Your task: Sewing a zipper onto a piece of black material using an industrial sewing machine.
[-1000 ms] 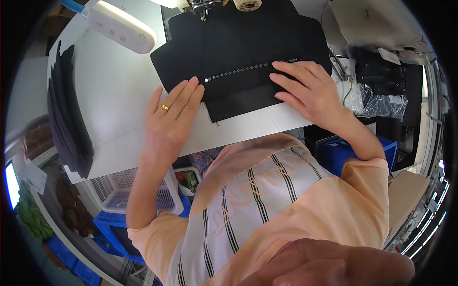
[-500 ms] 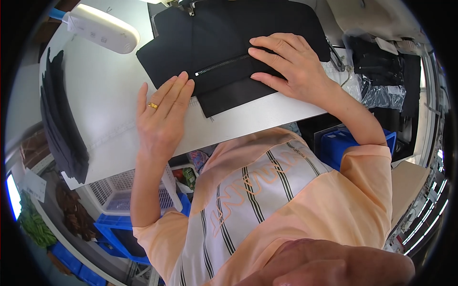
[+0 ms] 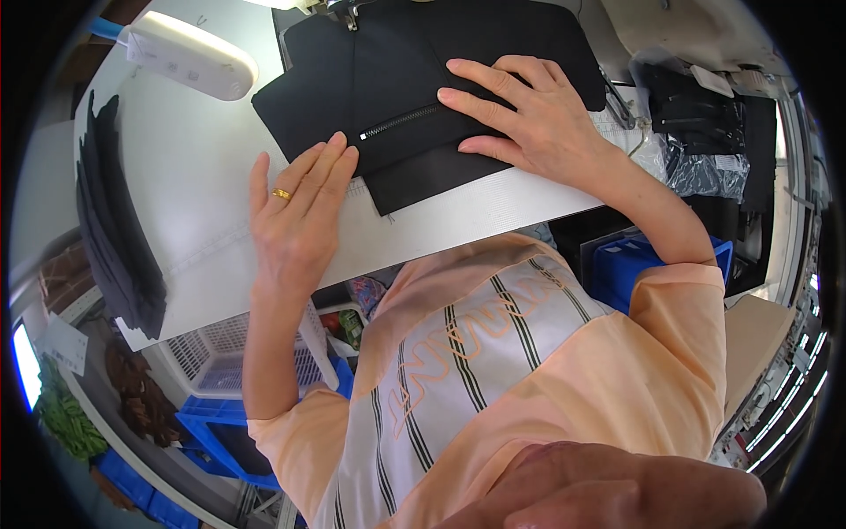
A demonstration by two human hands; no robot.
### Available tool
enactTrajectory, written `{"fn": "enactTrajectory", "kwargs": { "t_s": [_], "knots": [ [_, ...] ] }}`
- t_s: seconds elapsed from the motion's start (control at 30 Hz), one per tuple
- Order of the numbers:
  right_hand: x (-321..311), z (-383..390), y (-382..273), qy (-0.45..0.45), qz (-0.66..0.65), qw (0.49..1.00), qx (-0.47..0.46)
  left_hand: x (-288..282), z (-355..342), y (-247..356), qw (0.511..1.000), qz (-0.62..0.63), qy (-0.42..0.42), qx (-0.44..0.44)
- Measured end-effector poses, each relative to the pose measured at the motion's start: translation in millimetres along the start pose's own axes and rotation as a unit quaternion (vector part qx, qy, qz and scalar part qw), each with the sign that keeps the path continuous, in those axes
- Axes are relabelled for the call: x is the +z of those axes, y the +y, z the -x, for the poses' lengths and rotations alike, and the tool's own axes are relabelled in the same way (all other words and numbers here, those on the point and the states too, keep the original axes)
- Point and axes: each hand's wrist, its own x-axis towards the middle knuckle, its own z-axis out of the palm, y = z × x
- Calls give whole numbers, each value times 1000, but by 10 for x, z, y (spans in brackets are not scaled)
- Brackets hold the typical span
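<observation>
Fingers (image 3: 480, 109) resting on black fabric (image 3: 397, 62), zipper (image 3: 399, 122) between

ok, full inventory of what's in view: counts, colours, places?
Worktable: 1, white, centre to left
Cloth piece: 1, black, on worktable
Zipper: 1, dark, pale left end, on cloth piece
Presser foot: 1, metallic, top edge
Long device: 1, white, upper left
Cloth stack: 1, dark, worktable's left side
Basket: 1, white, below worktable, left
Crates: at least 2, blue, lower left and right
Plastic-wrapped goods: count unclear, black, right
Bundles: 2, green and brown, lower left
Panel: 1, tan, right
Shirt: 1, peach and white, striped, lower centre
Left grip: 1, bare, gold ring, at cloth piece's left edge
Right grip: 1, bare, on cloth piece, at zipper's visible right end
</observation>
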Motion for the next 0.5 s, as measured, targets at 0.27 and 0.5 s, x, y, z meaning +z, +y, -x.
{"fn": "enactTrajectory", "kwargs": {
  "t_s": [0.27,0.5],
  "knots": [
    [10,71,80,51,-37,998,26,-11,-39,13,1000,-18,1,6],
    [159,-135,389,13,-3,998,65,-36,-307,-146,999,-30,-19,34]
  ]
}}
